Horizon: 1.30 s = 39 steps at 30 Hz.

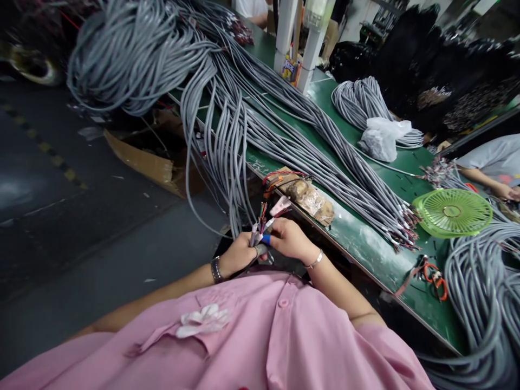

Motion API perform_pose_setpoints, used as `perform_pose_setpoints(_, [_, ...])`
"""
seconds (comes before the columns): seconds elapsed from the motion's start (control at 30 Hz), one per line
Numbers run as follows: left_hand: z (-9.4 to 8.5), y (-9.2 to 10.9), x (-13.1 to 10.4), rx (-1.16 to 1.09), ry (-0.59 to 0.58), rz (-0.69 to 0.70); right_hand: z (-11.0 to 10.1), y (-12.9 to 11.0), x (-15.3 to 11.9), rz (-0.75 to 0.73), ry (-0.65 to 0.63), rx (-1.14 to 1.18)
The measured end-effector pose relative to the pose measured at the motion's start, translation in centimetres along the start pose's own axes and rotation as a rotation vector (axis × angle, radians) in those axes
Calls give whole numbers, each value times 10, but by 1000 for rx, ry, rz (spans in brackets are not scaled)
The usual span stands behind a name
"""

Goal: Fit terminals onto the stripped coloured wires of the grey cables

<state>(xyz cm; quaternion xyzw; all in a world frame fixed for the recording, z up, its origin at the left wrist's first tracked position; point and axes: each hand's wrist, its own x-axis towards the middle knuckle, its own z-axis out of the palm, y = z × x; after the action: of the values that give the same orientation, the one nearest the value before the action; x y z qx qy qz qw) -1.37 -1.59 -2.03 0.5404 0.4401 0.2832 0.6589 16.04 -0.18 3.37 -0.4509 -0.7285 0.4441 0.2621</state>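
Two bare hands are fiddling with the wire ends, I reckon. Left hand (pixel 240 253) is gripping grey cables (pixel 254 234) just beside the desk (pixel 357 241), fingers curled shut; right hand (pixel 290 238) is pinching the coloured wires (pixel 263 212). Tips are pointing away from the body, long axis running roughly towards the desk. Any next move's probably needing that left grip steady.

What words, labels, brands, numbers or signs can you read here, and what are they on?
Nothing reads clearly.
Yellow-and-purple packet between the white posts: printing too blurred.
Hub of the green fan: marking too small.
Green tabletop, near edge: white scrawl, illegible.
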Motion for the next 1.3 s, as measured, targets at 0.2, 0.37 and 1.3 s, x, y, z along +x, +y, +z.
perform_pose_setpoints(0.2, [-1, 1, 3, -255, 144, 28, 2, 3, -17, -19, 275, -53])
perform_pose_setpoints(0.37, [5, 5, 5, -335, 203, 113, 24, 20, -19, 186, 348, 528])
perform_pose_setpoints(1.3, [6, 2, 4, -537, 395, 23, 31, 22, 2, 281, 370, 714])
